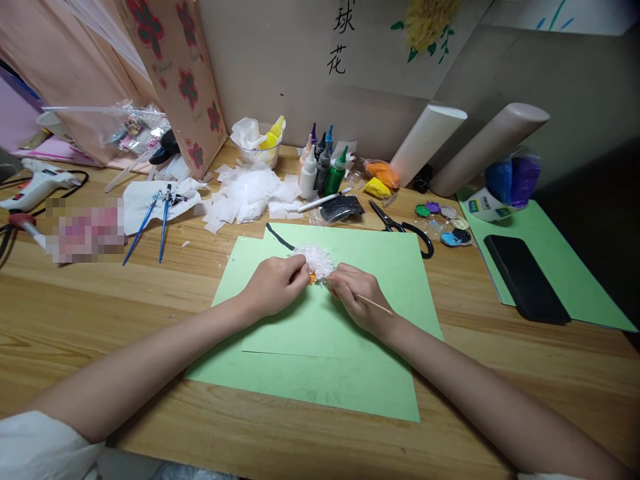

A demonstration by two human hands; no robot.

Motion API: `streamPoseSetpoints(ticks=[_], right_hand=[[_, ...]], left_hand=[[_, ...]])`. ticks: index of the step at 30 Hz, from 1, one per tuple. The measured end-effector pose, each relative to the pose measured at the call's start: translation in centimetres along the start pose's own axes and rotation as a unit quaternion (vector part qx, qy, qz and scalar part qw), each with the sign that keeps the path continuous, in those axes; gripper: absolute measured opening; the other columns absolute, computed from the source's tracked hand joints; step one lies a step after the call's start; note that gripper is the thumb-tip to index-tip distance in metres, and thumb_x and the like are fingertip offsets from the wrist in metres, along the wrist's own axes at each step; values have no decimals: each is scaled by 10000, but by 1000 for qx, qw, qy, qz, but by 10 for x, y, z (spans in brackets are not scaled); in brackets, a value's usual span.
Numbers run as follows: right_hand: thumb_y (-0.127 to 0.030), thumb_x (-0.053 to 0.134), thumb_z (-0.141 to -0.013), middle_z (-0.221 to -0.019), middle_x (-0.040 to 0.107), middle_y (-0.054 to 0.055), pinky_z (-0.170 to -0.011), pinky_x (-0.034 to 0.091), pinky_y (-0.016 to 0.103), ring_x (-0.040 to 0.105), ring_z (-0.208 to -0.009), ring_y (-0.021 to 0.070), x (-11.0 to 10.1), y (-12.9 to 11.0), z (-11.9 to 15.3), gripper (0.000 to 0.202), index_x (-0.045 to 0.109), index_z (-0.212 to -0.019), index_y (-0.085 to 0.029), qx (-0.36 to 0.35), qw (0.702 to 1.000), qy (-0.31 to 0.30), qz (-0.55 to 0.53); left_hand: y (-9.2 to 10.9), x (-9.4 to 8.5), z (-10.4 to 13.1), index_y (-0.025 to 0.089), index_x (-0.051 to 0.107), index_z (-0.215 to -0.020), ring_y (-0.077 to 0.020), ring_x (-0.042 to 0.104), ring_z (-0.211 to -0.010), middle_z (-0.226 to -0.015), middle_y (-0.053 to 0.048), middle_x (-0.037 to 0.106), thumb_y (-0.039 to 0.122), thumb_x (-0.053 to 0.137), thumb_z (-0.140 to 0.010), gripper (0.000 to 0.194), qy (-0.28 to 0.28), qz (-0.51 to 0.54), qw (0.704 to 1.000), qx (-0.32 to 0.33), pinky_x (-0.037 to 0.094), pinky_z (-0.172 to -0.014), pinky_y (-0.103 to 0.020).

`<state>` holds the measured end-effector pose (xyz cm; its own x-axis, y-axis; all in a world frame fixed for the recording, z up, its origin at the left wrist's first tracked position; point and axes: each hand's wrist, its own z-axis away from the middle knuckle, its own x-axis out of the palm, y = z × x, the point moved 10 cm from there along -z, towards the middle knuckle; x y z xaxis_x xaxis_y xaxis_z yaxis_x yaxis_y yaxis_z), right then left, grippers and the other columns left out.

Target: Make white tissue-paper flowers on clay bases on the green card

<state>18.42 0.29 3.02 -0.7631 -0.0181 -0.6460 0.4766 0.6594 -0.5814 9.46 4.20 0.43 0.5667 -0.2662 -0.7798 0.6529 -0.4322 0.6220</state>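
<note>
A white, fluffy paper flower (314, 260) with a bit of orange (313, 277) at its lower edge lies on green paper sheets (320, 380). A dark stem-like strip (279, 236) runs from it to the upper left. My left hand (278, 283) is closed at the flower's left edge, its fingertips pinching something I cannot make out. At the lower right edge of the flower, my right hand (361, 295) is closed round a thin wooden stick (374, 304), whose tip is hidden near the petals.
Behind the sheets are white paper squares (250, 193), paint bottles (323, 170), a pen (325, 199) and black scissors (400, 225). Brushes (164, 230) and a glue gun (37, 183) lie left. A black case (525, 277) rests right, near two leaning tubes (487, 150).
</note>
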Motion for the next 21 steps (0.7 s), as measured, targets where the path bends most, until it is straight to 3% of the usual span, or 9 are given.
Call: streamPoseSetpoints(ticks=[8,21], right_hand=[[-206,269,-967,-498,398,-11,-514,295,281,357,-485,113,-15,-6,5,410,367,-569,-202,-10,997,57,-57],[-202,300,-962,-520,410,-12,-535,306,275,379,-520,118,-4,3,0,385,391,-588,-199,30,999,8,-33]], left_hand=[[0,0,0,176,389,-592,-85,327,-465,-490,55,364,262,380,-870,292,0,5,1000,-3,218,-519,-229],[-3,-3,3,177,389,-601,-87,339,-467,-494,57,358,247,374,-879,287,12,17,1000,2,239,-517,-224]])
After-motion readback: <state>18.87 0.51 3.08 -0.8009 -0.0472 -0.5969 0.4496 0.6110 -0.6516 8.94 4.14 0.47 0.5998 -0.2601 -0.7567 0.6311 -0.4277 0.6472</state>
